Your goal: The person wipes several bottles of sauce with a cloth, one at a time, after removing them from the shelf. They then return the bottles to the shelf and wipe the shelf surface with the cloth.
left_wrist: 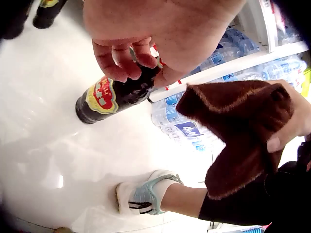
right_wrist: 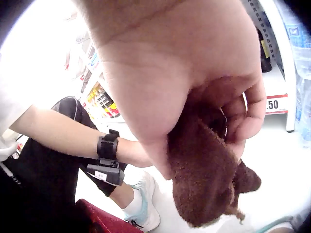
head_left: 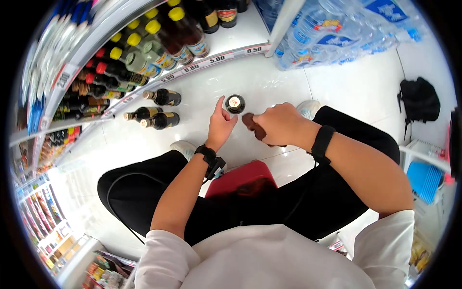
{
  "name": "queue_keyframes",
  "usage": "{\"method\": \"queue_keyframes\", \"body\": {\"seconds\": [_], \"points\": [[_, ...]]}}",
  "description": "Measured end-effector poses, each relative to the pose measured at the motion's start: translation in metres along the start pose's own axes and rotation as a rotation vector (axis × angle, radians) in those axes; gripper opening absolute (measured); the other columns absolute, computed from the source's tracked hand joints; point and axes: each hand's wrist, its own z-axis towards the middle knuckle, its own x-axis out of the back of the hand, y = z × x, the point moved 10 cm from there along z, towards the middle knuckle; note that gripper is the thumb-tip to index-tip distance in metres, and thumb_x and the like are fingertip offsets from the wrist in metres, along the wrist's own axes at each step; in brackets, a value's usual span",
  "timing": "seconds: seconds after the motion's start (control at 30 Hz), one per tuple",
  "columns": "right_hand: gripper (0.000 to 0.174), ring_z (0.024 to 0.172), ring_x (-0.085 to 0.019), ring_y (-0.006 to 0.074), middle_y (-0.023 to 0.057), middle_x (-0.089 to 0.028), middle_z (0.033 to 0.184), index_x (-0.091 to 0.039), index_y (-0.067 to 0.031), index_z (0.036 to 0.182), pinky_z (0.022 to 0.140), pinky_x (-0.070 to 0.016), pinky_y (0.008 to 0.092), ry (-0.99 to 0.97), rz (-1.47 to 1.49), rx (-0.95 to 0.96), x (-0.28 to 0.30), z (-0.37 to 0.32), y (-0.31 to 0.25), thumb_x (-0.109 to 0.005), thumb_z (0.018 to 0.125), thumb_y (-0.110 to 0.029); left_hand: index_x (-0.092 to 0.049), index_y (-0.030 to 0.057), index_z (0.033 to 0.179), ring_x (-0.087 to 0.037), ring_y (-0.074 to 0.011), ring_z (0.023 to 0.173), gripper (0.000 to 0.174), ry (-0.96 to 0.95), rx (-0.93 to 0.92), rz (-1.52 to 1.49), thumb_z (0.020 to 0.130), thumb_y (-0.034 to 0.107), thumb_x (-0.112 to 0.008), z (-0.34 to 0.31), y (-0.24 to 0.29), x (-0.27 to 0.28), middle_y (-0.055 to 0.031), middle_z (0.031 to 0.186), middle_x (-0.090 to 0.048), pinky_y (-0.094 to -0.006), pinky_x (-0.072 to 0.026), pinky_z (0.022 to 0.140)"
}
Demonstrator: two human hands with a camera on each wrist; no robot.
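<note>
A dark bottle (head_left: 235, 104) with a red and yellow label stands upright on the floor, its cap facing up in the head view. My left hand (head_left: 222, 126) is right beside it, forefinger and thumb spread apart. In the left wrist view the bent fingers (left_wrist: 127, 63) overlap the neck of this bottle (left_wrist: 104, 97). To the right, my right hand (head_left: 284, 124) grips a brown cloth (head_left: 253, 126). Folds of this fuzzy cloth (right_wrist: 204, 179) hang below the thumb and fingers in the right wrist view.
Several dark bottles (head_left: 161, 120) stand on the floor to the left. Shelves with a price strip (head_left: 216, 59) hold more bottles. Packs of bottled water (head_left: 327, 33) are at upper right, a black bag (head_left: 419, 100) at far right. A red stool (head_left: 245, 179) is between the legs.
</note>
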Motion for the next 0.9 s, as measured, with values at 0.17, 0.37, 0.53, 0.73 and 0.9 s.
{"method": "queue_keyframes", "body": {"seconds": [0.17,0.37,0.53,0.73,0.9], "points": [[0.029,0.082,-0.067,0.0369,0.0185,-0.068,0.084,-0.062,-0.0059,0.099,0.075,-0.0536,0.0455,0.17,0.104,-0.297,0.023,0.013,0.029,-0.064,0.077,-0.025,-0.045,0.0012,0.134,-0.056,-0.0227,0.06,0.055,0.028,0.096,0.014,0.082,0.005,-0.063,-0.016,-0.047,0.013,-0.0092,0.066,-0.057,-0.0349,-0.0475,0.062],[0.044,0.087,-0.065,0.0428,0.0237,-0.067,0.094,-0.051,-0.0056,0.115,0.078,-0.0524,0.0487,0.332,0.113,-0.472,0.054,0.018,0.052,-0.066,0.08,-0.027,-0.05,0.0003,0.125,-0.063,-0.0299,0.068,0.042,0.013,0.226,-0.024,0.085,0.008,-0.06,-0.023,-0.074,0.017,-0.014,0.072,-0.063,-0.0393,-0.0494,0.066],[0.053,0.089,-0.065,0.0429,0.0245,-0.067,0.096,-0.048,-0.0065,0.122,0.079,-0.0514,0.0479,0.468,0.207,-0.379,0.059,0.034,0.032,-0.069,0.079,-0.032,-0.053,0.0015,0.122,-0.06,-0.0252,0.065,0.038,0.045,0.223,-0.086,0.085,0.009,-0.061,-0.024,-0.079,0.016,-0.0122,0.07,-0.061,-0.0364,-0.0485,0.064],[0.052,0.091,-0.065,0.0413,0.0209,-0.067,0.097,-0.052,-0.011,0.123,0.079,-0.0523,0.0452,0.388,0.164,-0.244,0.047,0.062,-0.001,-0.07,0.078,-0.028,-0.054,0.0016,0.121,-0.062,-0.0272,0.067,0.037,0.058,0.231,-0.066,0.085,0.01,-0.059,-0.024,-0.088,0.016,-0.0138,0.073,-0.062,-0.0379,-0.0485,0.064],[0.055,0.094,-0.064,0.0393,0.0197,-0.059,0.113,-0.051,-0.016,0.13,0.081,-0.0534,0.0439,0.33,0.075,-0.198,0.037,0.075,-0.01,-0.069,0.078,-0.02,-0.054,0.0011,0.12,-0.062,-0.0295,0.068,0.037,0.079,0.24,-0.048,0.084,0.009,-0.058,-0.026,-0.098,0.018,-0.015,0.073,-0.063,-0.0395,-0.0487,0.065]]}}
